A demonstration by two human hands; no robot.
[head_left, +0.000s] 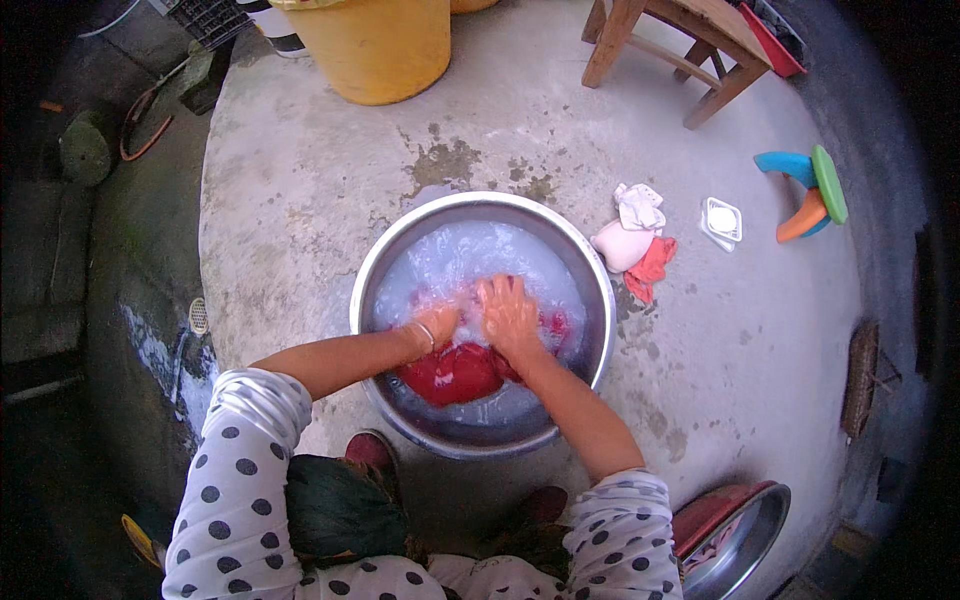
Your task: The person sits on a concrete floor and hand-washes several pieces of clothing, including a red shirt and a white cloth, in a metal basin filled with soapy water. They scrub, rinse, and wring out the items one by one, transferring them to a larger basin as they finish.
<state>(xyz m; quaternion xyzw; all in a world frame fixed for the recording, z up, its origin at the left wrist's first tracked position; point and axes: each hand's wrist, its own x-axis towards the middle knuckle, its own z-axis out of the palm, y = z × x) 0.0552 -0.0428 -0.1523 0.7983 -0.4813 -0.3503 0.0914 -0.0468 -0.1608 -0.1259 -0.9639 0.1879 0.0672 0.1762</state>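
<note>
A wide metal basin [372,285] sits on the concrete floor, filled with soapy water. A red cloth [455,375] lies soaked in it. My left hand [437,323], a bangle on its wrist, is closed on a fold of the red cloth at the water's surface. My right hand [508,312] presses flat on the same cloth just beside it, fingers spread and pointing away from me. Both hands touch each other over the middle of the basin. Part of the cloth is hidden under the foam.
A yellow bucket [375,45] stands beyond the basin. Small pink, white and orange clothes [636,245] lie to the right, beside a white soap dish [722,221], a colourful toy [810,192] and a wooden stool [690,40]. Another metal basin [745,545] sits at lower right.
</note>
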